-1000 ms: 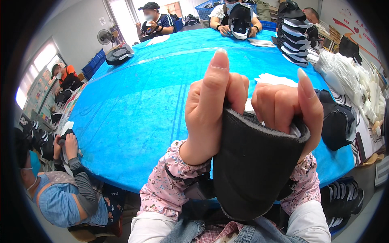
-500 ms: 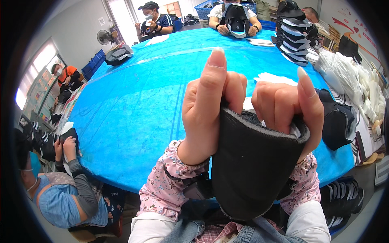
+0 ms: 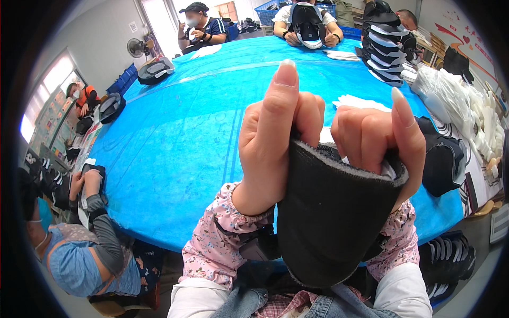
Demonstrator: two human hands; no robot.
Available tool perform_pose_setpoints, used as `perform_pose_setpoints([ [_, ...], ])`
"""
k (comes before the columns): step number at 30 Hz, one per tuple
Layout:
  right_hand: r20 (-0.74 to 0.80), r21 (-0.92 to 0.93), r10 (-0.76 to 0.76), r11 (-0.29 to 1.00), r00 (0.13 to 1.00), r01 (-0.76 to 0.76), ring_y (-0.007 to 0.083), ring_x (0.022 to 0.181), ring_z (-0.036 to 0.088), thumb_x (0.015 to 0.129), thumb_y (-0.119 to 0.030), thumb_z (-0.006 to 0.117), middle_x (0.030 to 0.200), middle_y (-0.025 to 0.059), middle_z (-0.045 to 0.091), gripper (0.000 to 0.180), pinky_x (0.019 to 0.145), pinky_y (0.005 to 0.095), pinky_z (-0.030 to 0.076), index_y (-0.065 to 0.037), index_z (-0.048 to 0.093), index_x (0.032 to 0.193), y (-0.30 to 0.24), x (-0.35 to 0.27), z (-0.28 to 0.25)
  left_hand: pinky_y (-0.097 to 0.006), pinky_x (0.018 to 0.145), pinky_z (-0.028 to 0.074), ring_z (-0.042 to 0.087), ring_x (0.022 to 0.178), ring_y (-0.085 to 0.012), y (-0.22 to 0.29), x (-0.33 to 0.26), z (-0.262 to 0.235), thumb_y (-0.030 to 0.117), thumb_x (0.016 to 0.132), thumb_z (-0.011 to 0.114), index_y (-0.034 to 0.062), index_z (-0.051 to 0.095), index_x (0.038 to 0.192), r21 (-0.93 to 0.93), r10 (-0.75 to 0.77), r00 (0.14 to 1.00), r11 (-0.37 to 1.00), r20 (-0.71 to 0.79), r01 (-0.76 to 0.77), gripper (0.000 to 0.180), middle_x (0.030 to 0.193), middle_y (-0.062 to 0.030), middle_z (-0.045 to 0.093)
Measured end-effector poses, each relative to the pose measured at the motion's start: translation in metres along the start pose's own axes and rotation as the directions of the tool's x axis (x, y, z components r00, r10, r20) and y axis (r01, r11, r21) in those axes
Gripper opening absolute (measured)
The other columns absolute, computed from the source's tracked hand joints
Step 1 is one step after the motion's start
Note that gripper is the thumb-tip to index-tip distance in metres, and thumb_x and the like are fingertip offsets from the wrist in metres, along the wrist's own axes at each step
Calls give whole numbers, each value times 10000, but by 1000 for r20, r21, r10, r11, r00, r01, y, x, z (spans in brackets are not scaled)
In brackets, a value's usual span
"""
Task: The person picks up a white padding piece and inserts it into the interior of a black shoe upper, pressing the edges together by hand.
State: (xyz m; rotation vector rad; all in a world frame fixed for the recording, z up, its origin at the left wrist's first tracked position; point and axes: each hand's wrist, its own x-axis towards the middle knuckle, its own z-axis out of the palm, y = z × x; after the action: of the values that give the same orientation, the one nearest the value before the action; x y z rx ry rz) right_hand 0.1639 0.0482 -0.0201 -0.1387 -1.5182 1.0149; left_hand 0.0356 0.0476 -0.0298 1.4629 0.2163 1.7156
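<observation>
Between my hands is a black shoe upper, its toe end hanging down toward my lap and its grey fuzzy edge facing up. My left hand grips the left side of that edge, fingers curled inside and thumb pointing up. On the opposite side my right hand holds the edge the same way, its fingers tucked into the opening. Something whitish shows inside, partly hidden by my right fingers. Beyond my right hand, another black shoe upper rests near the table's right edge.
Blue sheeting covers the wide table. White pieces lie beyond my hands. A tall stack of black-and-white uppers stands at far right, near a clear plastic bag. Co-workers sit around the table, one close at left.
My hands and the shoe upper barely shift. A dark upper now lies at the table's left edge. The lower-left co-worker's hands have moved, and the capped co-worker's hands now hold something white.
</observation>
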Motion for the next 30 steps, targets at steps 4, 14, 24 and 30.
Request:
perform_pose_setpoints([
  [4,7,7,18,1000,1000,-18,135,387,273,951,-317,183,394,-4,318,558,486,269,310,-138,270,430,-1,0,0,-254,460,220,277,457,-81,-1,0,-1,335,980,309,64,408,483,-3,-3,1000,1000,2,3,574,472,-22,402],
  [14,-7,-29,10,1000,1000,-10,133,386,266,951,-315,185,392,-4,311,559,483,270,305,-139,265,426,0,1,-1,-254,459,223,285,457,-81,0,0,0,328,981,309,60,413,486,-4,-3,1000,1000,-8,3,573,475,-26,407],
  [24,7,-20,-1,1000,1000,1,131,386,265,950,-308,186,396,-5,311,553,474,270,294,-139,267,430,1,0,-2,-252,462,229,286,452,-81,0,0,2,327,983,306,61,420,491,17,17,1000,1000,-15,-17,571,473,-25,408],
  [30,-11,-11,4,1000,1000,-4,131,387,265,949,-314,185,396,-5,315,555,473,269,293,-140,267,429,0,0,-1,-253,466,232,284,452,-82,-1,1,0,324,983,307,61,430,504,0,14,1000,1000,2,-14,561,477,-26,411],
])
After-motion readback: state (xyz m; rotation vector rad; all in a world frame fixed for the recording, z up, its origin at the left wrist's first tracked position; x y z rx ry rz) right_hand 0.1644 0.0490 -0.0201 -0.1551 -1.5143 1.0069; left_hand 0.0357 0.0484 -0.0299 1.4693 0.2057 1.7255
